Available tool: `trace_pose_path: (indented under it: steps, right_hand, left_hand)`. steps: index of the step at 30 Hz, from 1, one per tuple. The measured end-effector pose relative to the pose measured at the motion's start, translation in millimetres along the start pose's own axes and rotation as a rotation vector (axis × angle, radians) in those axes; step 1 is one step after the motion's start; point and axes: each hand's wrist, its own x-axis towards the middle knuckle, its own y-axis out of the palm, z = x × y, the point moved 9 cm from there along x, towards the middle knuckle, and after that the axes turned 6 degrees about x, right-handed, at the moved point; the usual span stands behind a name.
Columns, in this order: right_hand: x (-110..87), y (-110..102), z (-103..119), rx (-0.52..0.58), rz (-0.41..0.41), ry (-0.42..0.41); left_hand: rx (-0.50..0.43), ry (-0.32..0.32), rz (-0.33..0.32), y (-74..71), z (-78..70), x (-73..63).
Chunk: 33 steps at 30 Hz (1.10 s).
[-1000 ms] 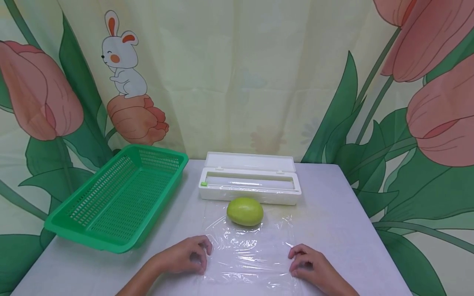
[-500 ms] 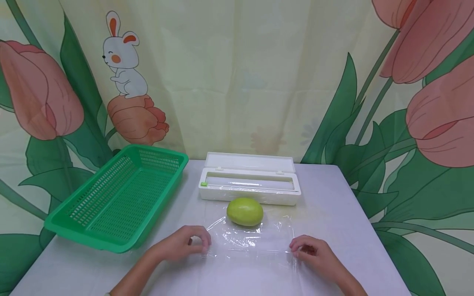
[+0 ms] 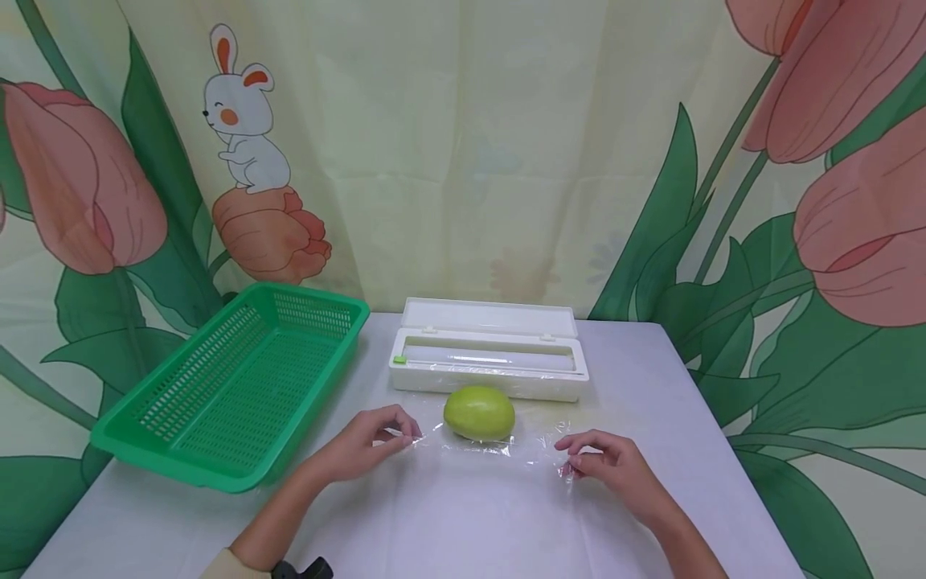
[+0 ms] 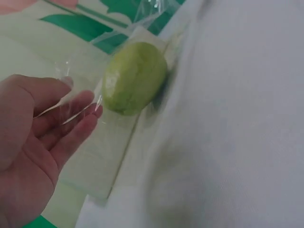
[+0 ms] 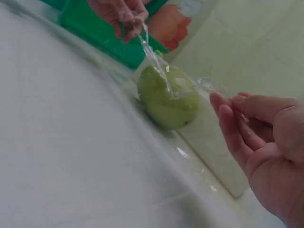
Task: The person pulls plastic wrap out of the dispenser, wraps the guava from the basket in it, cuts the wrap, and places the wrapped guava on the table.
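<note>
A smooth yellow-green oval fruit (image 3: 479, 413) lies on clear plastic wrap (image 3: 499, 450) on the white table, in front of an open cling film box. My left hand (image 3: 369, 441), left of the fruit, pinches one corner of the film between thumb and fingers. On the other side my right hand (image 3: 611, 465) pinches the opposite corner. Between the two hands the film's near edge is raised, crossing before the fruit in the right wrist view (image 5: 154, 59). The left wrist view shows film around the left fingertips (image 4: 92, 111), close beside the fruit (image 4: 135, 78).
The white cling film box (image 3: 485, 384), its lid (image 3: 492, 316) raised, holds a roll of film (image 3: 488, 358) and has a green slider (image 3: 399, 360). A green perforated basket (image 3: 239, 402) stands at the left. A printed curtain (image 3: 521, 161) hangs behind the table (image 3: 492, 523).
Both hands have moved away from the table's front edge toward the fruit, bringing the film's near edge with them. The fruit, box and basket have stayed in place.
</note>
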Motion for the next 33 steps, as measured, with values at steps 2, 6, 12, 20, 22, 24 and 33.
trace_pose_path:
  steps: [2,6,12,20,22,24,33]
  right_hand:
    - [2.4,-3,1,0.021,-0.018,-0.015]
    - [6.4,-8,11,0.058,-0.047,-0.119]
    - [10.0,-17,24,0.161,-0.083,-0.173]
    - [13.7,-31,34,0.080,-0.214,-0.203]
    - [14.8,-34,32,0.021,-0.262,-0.180]
    - [15.4,-36,32,-0.027,-0.311,-0.161]
    - [22.7,-38,41,-0.085,-0.429,-0.109]
  left_hand:
    - [0.000,-0.005,-0.034,-3.8,-1.7,3.6]
    - [0.003,-0.009,-0.096,-12.5,-7.1,9.4]
    - [-0.029,0.033,-0.153,-23.2,-13.1,14.6]
    - [0.009,0.097,-0.206,-29.6,-16.8,17.7]
    - [0.056,0.112,-0.236,-30.4,-18.1,18.7]
    - [0.076,0.110,-0.273,-31.9,-18.0,19.5]
    - [-0.024,0.047,-0.394,-40.0,-9.7,23.8]
